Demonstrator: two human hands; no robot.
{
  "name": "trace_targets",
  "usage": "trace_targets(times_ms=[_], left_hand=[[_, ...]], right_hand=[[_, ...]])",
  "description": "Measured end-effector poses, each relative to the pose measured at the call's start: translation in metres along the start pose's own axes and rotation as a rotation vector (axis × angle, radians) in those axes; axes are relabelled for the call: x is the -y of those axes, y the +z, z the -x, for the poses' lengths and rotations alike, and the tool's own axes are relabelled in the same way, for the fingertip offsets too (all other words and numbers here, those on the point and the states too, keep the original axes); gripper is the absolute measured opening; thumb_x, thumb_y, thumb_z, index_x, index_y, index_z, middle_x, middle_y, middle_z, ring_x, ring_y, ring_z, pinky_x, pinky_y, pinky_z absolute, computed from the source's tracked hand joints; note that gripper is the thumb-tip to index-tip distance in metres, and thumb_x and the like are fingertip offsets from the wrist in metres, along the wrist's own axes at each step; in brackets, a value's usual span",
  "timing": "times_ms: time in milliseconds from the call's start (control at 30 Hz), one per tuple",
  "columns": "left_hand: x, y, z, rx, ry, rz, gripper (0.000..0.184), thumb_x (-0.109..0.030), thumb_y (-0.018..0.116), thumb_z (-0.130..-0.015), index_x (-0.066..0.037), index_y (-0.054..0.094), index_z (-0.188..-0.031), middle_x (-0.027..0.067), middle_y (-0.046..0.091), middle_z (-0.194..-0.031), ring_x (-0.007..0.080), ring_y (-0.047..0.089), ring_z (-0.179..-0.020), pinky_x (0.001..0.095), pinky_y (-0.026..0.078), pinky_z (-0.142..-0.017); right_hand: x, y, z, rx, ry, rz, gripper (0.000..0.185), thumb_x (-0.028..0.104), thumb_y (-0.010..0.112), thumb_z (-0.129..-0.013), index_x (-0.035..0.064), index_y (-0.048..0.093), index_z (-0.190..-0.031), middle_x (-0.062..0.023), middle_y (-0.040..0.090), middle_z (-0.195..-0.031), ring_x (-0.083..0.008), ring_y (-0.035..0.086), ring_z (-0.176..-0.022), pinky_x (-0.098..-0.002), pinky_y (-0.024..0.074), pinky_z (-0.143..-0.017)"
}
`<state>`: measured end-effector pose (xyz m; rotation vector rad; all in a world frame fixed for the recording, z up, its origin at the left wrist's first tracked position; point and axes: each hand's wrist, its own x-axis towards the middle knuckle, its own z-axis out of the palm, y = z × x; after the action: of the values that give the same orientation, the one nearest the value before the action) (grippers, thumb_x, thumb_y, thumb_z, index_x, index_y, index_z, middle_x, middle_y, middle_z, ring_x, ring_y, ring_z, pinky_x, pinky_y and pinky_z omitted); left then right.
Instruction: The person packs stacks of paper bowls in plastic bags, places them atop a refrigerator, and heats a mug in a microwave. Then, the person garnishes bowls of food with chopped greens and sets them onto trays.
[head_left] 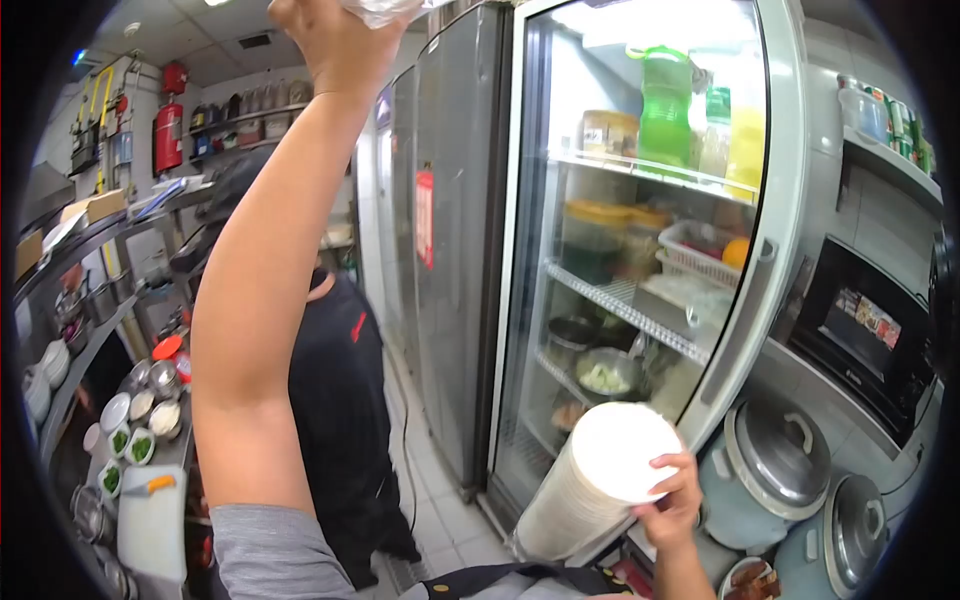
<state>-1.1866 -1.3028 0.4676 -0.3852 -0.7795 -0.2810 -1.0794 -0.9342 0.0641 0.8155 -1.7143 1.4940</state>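
One right hand [668, 500] holds one tall white stack [585, 490] by its upper rim, thumb and fingertips pinched at the edge; the stack leans away to the hand's left, and its layers are too fine to count. One left hand [345, 45] is raised high, with one crumpled piece of clear plastic [385, 10] against it; the top edge cuts it off, so I cannot tell how tightly it closes. Above the right hand stands one glass-front fridge [790, 150], with one green bottle [665, 115] and one orange fruit [737, 252] inside. Right of that hand are two lidded pots [780, 460], with one microwave [858, 315] above them. Well below the left hand and to its left, one counter carries three bowls of greens [142, 447], one board [152, 535] and one orange-handled knife [158, 483] on it. Below the left hand, beyond its forearm, stands one person in black [345, 390].
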Motion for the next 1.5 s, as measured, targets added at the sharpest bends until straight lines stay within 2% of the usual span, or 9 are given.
trace_targets(times_ms=[367,533,667,733,833,1167,1267,1433,1500], left_hand=[[0.061,0.192,0.005,0.101,-0.435,0.073,0.088,-0.029,0.086,-0.067,-0.017,0.035,-0.138,0.0231,0.033,-0.134,0.0398,0.035,-0.125,0.0442,0.035,-0.108],[0.086,0.259,0.023,0.216,-0.409,-0.292,0.048,-0.042,0.066,-0.084,-0.025,0.061,-0.128,0.0073,0.037,-0.147,0.0371,0.034,-0.129,0.0491,0.03,-0.111],[0.184,0.36,0.048,-0.282,0.283,-0.95,0.045,-0.042,0.058,-0.092,-0.02,0.056,-0.132,0.0144,0.036,-0.148,0.0396,0.034,-0.135,0.0498,0.032,-0.11],[0.17,0.364,0.042,-0.102,-0.498,0.32,0.051,-0.042,0.052,-0.097,-0.013,0.047,-0.138,0.0215,0.038,-0.146,0.0405,0.037,-0.134,0.0489,0.032,-0.111],[0.172,0.397,0.04,-0.223,-0.607,0.163,0.052,-0.034,0.056,-0.097,0.001,0.047,-0.134,0.0237,0.054,-0.128,0.0331,0.054,-0.118,0.0453,0.043,-0.098],[0.173,0.51,0.089,0.727,-0.47,0.393,0.065,-0.055,0.04,-0.096,-0.004,0.055,-0.133,0.0279,0.052,-0.134,0.0405,0.048,-0.127,0.0408,0.036,-0.107],[0.172,0.528,0.105,0.481,-0.46,0.781,0.067,-0.055,0.04,-0.098,-0.002,0.05,-0.137,0.0211,0.056,-0.134,0.0312,0.052,-0.125,0.0362,0.036,-0.106],[0.044,0.292,0.108,0.14,-0.246,0.907,0.033,-0.01,0.052,-0.097,0.015,0.043,-0.116,0.0286,0.045,-0.118,0.0396,0.052,-0.107,0.0477,0.047,-0.095],[0.028,0.239,0.144,0.811,-0.174,1.579,0.059,-0.043,0.055,-0.095,-0.002,0.049,-0.137,0.0192,0.059,-0.13,0.0262,0.056,-0.122,0.0387,0.043,-0.103]], right_hand=[[-0.031,0.005,-0.085,-0.215,-0.096,-0.046,0.046,0.043,0.086,-0.071,0.0147,0.05,-0.078,-0.0062,0.048,-0.107,-0.0292,0.051,-0.117,-0.0426,0.0396,-0.1],[-0.003,0.015,-0.1,-0.282,-0.158,0.119,0.047,0.044,0.087,-0.07,0.0162,0.05,-0.079,-0.0053,0.045,-0.108,-0.0238,0.052,-0.109,-0.0376,0.0433,-0.096],[0.017,0.036,-0.104,-0.489,-0.182,0.216,0.05,0.044,0.088,-0.069,0.0155,0.048,-0.081,-0.0036,0.041,-0.11,-0.0233,0.051,-0.111,-0.0373,0.0432,-0.097],[0.028,0.051,-0.107,-0.568,-0.206,0.266,0.051,0.045,0.087,-0.07,0.0153,0.047,-0.082,-0.0034,0.041,-0.11,-0.0221,0.051,-0.111,-0.0361,0.043,-0.097],[0.039,0.061,-0.107,-0.647,-0.169,0.433,0.05,0.044,0.085,-0.073,0.015,0.045,-0.083,-0.0033,0.041,-0.111,-0.0195,0.049,-0.112,-0.0333,0.0412,-0.098],[0.051,0.087,-0.132,-0.769,-0.191,0.455,0.047,0.039,0.082,-0.077,0.0126,0.045,-0.088,-0.0064,0.044,-0.117,-0.0184,0.047,-0.114,-0.0309,0.0361,-0.1],[0.059,0.095,-0.128,-0.747,-0.187,0.509,0.046,0.039,0.083,-0.077,0.0128,0.046,-0.088,-0.0067,0.045,-0.117,-0.0183,0.047,-0.115,-0.0315,0.036,-0.101],[0.059,0.115,-0.128,-0.53,-0.128,0.66,0.042,0.03,0.086,-0.071,0.012,0.051,-0.085,-0.0115,0.047,-0.123,-0.0286,0.044,-0.124,-0.0385,0.033,-0.106],[0.057,0.12,-0.133,-0.432,-0.059,0.782,0.039,0.025,0.085,-0.071,0.0106,0.052,-0.084,-0.016,0.042,-0.129,-0.0326,0.04,-0.128,-0.041,0.0291,-0.108]])
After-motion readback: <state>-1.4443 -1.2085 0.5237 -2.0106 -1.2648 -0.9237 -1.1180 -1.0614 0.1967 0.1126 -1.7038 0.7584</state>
